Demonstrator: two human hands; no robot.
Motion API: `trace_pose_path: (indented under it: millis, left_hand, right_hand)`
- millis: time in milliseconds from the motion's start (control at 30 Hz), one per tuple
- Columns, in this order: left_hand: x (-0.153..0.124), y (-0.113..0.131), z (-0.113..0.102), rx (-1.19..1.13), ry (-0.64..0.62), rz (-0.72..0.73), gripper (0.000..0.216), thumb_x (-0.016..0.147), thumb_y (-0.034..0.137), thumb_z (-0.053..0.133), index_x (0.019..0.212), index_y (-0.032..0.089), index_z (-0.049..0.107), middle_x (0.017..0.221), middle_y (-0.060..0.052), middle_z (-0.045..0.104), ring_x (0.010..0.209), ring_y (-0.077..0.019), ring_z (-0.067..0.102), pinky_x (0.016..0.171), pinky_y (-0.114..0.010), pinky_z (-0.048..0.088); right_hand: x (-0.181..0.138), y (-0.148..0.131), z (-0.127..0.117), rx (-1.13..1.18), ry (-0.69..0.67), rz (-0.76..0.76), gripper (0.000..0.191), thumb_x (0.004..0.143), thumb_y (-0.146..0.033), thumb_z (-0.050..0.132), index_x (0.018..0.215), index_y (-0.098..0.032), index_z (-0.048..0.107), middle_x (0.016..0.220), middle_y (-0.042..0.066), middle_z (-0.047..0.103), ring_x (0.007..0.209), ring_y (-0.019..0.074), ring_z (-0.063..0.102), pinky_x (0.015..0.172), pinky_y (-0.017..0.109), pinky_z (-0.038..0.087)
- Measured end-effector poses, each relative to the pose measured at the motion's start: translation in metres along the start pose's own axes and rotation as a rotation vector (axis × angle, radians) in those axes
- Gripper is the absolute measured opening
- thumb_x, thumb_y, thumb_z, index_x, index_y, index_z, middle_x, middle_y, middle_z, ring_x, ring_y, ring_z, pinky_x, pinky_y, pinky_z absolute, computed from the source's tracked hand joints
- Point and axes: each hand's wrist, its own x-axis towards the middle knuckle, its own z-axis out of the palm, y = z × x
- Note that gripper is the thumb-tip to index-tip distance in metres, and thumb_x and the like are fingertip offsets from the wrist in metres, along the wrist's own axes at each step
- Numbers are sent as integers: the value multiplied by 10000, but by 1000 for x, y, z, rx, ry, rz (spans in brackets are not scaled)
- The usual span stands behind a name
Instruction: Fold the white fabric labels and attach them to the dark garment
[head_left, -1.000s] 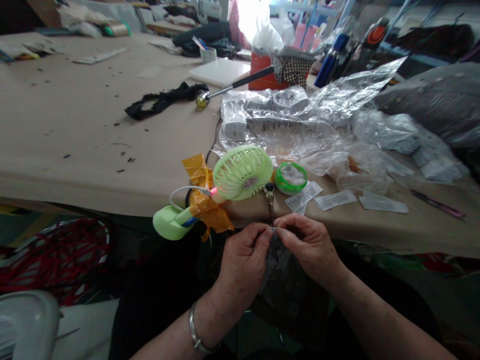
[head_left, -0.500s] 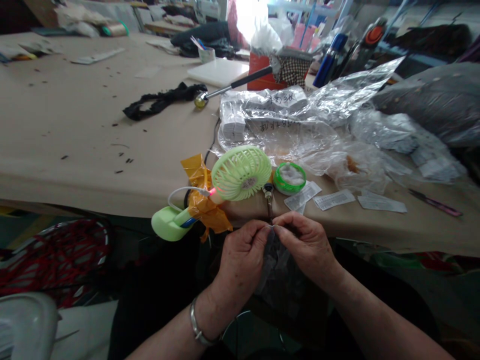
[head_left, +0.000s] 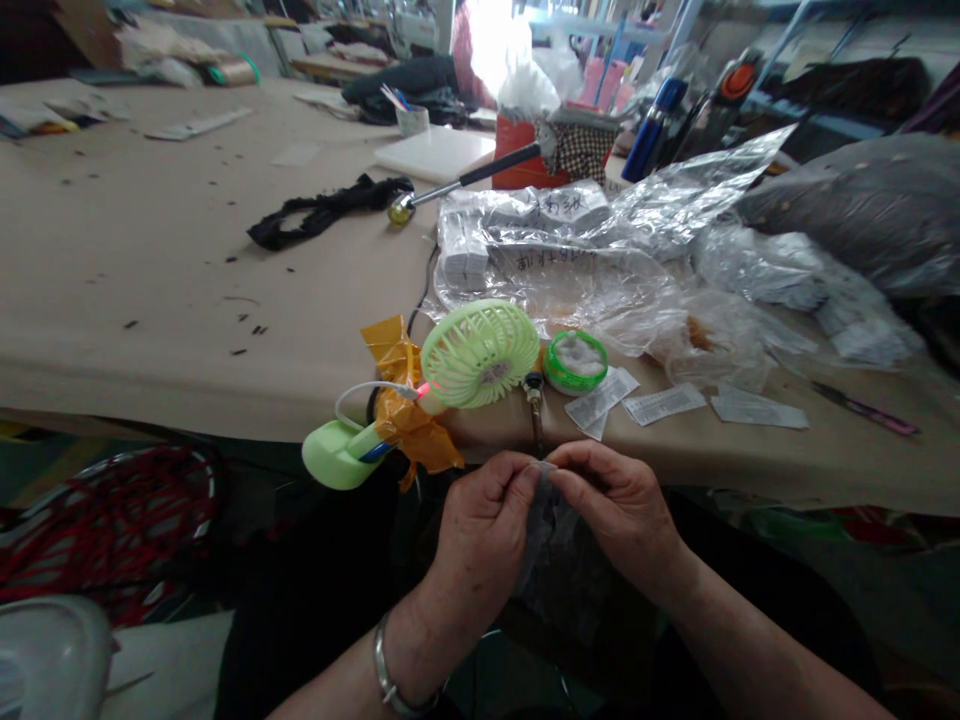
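Note:
My left hand (head_left: 480,535) and my right hand (head_left: 626,515) meet just below the table edge, thumbs and forefingers pinched together. Between them they hold the top of a thin, pale translucent sheet (head_left: 535,535); whether it is sheer fabric or plastic I cannot tell. The sheet hangs down over my dark lap. A slim metal rod like a soldering iron (head_left: 535,400) points from the table edge toward my fingertips. Its tip is hard to make out behind them. Beside the rod stands a green round tub (head_left: 576,363) with white wadding in it.
A light green fan (head_left: 480,352) is fixed with brown tape (head_left: 416,425) at the edge. Printed labels (head_left: 664,403) and pink-handled tweezers or a cutter (head_left: 866,408) lie to the right. Behind are clear plastic bags (head_left: 562,260), a long-handled tool (head_left: 465,182) and black cloth (head_left: 322,212).
Both hands have dropped slightly, away from the rod. More of the pale sheet now shows between my fingertips. The camera view has shifted a little.

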Motion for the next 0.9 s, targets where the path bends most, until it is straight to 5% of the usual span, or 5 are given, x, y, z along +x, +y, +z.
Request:
trace_pose_path:
  millis: [200, 367, 600, 767, 900]
  left_hand:
    - [-3, -14, 0, -3, -51, -121, 176, 842, 290, 586, 905, 184, 710, 852, -31, 717, 795, -174, 637, 735, -245, 469]
    - [-6, -24, 2, 18, -66, -170, 222, 829, 287, 596, 986, 177, 708, 1010, -66, 719, 960, -220, 635, 883, -306, 452]
    - [-6, -23, 19, -106, -109, -262, 133, 783, 245, 614, 763, 159, 714, 766, -51, 705, 761, -190, 620, 725, -276, 449]
    - [-3, -6, 42, -671, -269, -551, 225, 796, 343, 653, 807, 121, 686, 749, -75, 685, 690, -176, 622, 659, -280, 486]
    - [2, 11, 57, -1051, -340, -601, 292, 809, 376, 681, 907, 101, 687, 807, -69, 671, 665, -122, 607, 616, -228, 493]
  right_hand:
    - [4, 4, -34, -571, 114, -434, 182, 883, -170, 585, 1062, -171, 617, 973, 64, 678, 930, 177, 615, 867, 300, 501]
    - [11, 18, -42, -968, 85, -463, 368, 877, -259, 607, 1213, -111, 583, 1263, 133, 607, 1201, 322, 491, 1025, 493, 374]
    - [7, 29, -49, -789, 174, -585, 125, 896, -155, 593, 1002, -190, 650, 1066, 37, 714, 1054, 206, 622, 1024, 443, 368]
    - [-4, 29, -58, -588, 134, -692, 129, 886, -120, 584, 985, -175, 645, 1046, 65, 708, 1106, 212, 602, 1026, 462, 386]
    - [-23, 22, -58, -549, 44, -747, 119, 913, -172, 548, 961, -172, 656, 1023, 67, 703, 1123, 223, 582, 1014, 473, 407]
